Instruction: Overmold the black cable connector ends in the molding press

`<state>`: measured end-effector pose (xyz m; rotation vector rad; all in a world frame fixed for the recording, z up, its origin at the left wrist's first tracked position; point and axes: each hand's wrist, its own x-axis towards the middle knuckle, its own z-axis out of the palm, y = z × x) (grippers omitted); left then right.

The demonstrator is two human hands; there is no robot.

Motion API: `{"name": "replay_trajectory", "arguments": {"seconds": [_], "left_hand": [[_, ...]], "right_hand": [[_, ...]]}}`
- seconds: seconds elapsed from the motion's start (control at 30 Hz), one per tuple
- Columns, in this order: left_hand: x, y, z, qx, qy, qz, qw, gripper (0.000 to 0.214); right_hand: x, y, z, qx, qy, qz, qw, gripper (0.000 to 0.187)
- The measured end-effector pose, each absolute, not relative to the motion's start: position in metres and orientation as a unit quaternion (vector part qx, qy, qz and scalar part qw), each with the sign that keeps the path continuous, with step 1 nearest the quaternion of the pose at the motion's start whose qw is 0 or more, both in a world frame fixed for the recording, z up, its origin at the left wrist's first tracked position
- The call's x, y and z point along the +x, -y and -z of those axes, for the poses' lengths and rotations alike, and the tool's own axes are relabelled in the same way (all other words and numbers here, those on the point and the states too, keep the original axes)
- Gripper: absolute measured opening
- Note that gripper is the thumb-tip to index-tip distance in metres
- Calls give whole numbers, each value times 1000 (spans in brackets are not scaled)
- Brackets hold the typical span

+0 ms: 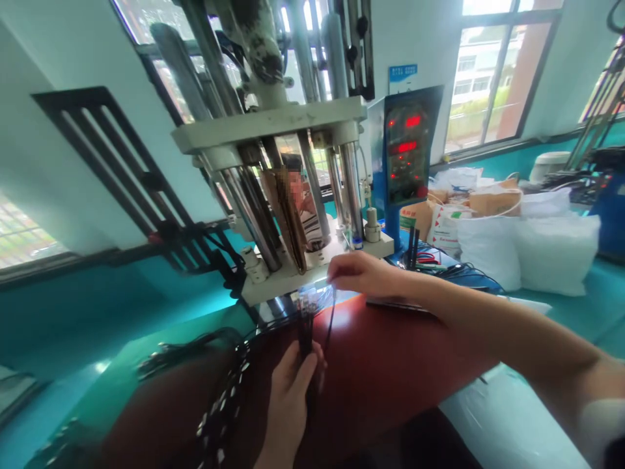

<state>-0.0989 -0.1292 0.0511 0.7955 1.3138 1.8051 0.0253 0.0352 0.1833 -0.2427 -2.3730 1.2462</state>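
Observation:
My left hand (295, 378) is wrapped round a bundle of black cables (305, 332), held upright above the red-brown tabletop (381, 352). Pale, partly clear connector ends (306, 303) stick up from the bundle, blurred. Just right of it, my right hand (359, 273) has its fingers pinched together at the front edge of the machine's lower plate. One thin black cable (331, 319) hangs from those fingertips down towards my left hand. The fingertips themselves are partly hidden.
A vertical press (273, 124) with steel columns stands ahead. Right of it is a control panel (409, 153) with red digits. Cables with metal ends (222, 404) lie on the left of the table. White sacks (493, 251) stand at right. Behind the press is a person (312, 225).

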Motion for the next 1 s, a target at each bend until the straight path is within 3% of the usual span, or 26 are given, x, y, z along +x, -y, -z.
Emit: {"name": "replay_trajectory", "arguments": {"seconds": [0.23, 0.4, 0.6, 0.7, 0.8, 1.0], "left_hand": [[-145, 113, -80, 256, -430, -790, 354, 26], [-144, 119, -102, 272, -421, -780, 375, 27], [-116, 114, -91, 329, -390, -697, 505, 26], [-104, 105, -76, 321, -394, -688, 518, 30], [-95, 95, -66, 326, -446, -655, 515, 32], [-81, 78, -55, 389, -486, -541, 566, 31]], "right_hand": [[-9, -10, -249, 10, 946, -287, 147, 13], [-29, 3, -264, 9, 957, -253, 145, 12], [-29, -20, -219, -46, 945, -273, 175, 11], [-12, -36, -186, -95, 929, -294, 205, 23], [11, -49, -157, -113, 895, -364, 232, 36], [52, -66, -124, -113, 816, -516, 236, 41]]}}
